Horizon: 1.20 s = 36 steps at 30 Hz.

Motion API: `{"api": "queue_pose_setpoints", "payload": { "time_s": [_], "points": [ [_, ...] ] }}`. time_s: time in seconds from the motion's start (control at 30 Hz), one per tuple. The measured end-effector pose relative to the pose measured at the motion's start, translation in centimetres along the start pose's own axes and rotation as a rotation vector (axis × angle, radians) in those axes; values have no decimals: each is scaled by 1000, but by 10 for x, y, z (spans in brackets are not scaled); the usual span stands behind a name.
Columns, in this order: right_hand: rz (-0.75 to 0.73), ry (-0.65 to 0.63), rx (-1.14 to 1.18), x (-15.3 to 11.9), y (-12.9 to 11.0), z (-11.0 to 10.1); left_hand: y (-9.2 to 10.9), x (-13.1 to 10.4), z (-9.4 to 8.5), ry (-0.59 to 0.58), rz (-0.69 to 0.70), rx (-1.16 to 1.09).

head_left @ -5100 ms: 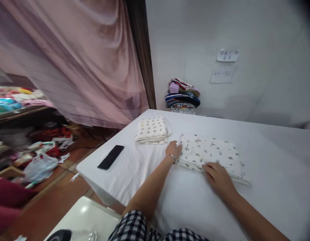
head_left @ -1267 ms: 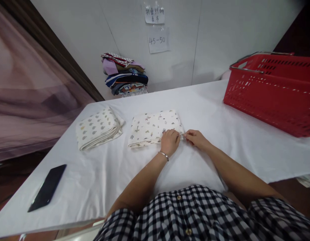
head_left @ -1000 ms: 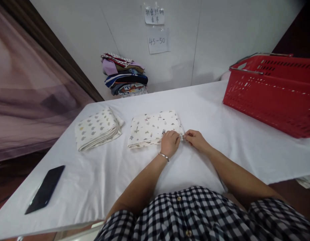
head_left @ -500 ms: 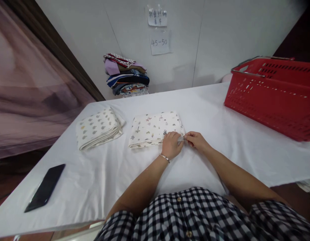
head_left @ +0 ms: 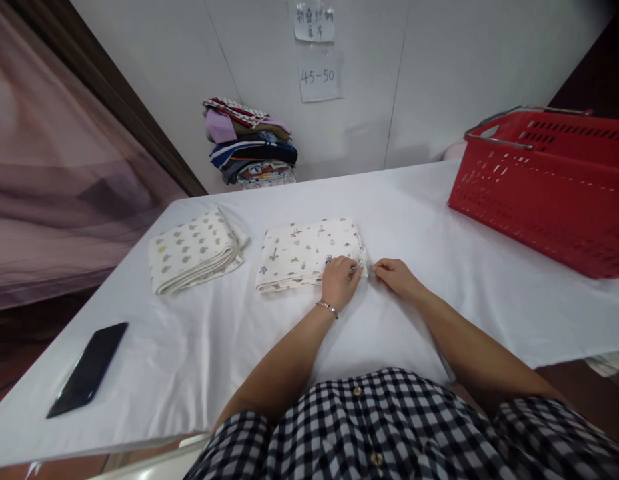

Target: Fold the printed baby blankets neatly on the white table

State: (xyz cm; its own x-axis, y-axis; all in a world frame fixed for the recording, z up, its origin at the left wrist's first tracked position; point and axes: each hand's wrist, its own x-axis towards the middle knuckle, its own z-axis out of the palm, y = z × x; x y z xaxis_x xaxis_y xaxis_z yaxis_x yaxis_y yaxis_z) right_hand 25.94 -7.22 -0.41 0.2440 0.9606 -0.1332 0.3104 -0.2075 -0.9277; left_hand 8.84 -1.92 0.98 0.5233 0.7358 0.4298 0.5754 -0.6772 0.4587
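A folded white cloth (head_left: 304, 250) printed with small grey, green and red figures lies flat in the middle of the table. My left hand (head_left: 339, 280), with a bracelet at the wrist, grips its near right corner, fingers bent over the layered edge. Just right of that corner, my right hand (head_left: 395, 277) is closed in a pinch; whatever sits between its fingertips is too small to make out. To the left rests a second folded white cloth (head_left: 192, 250) with rows of grey motifs and one yellow one, touched by neither hand.
A white tablecloth (head_left: 249, 360) covers the table. At the right stands a red plastic basket (head_left: 539, 193) with metal handles. A black phone-like slab (head_left: 89, 370) lies near the left edge. Behind the table rises a pile of folded fabrics (head_left: 252, 143) beside the wall.
My right fingertips have drawn slightly right, away from the cloth's corner. My left hand stays on that corner, its fingers a little shifted. The whole view has tilted slightly.
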Motion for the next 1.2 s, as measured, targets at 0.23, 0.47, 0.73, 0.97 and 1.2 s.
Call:
{"api": "queue_pose_setpoints", "payload": {
  "time_s": [0.23, 0.47, 0.73, 0.97, 1.2],
  "points": [
    [-12, 21, -16, -8, -16, 3, -3, -1, -2, 17, 33, 29],
    [-14, -44, -41, -10, -17, 15, -6, 0, -2, -9, 107, 64],
    [140, -85, 340, -3, -14, 13, -9, 2, -3, -45, 153, 104],
    [113, -100, 430, -6, -16, 16, -6, 3, -4, -105, 222, 200],
    [200, -156, 506, -6, -17, 11, -5, 3, -3, -122, 237, 204]
  ]
}}
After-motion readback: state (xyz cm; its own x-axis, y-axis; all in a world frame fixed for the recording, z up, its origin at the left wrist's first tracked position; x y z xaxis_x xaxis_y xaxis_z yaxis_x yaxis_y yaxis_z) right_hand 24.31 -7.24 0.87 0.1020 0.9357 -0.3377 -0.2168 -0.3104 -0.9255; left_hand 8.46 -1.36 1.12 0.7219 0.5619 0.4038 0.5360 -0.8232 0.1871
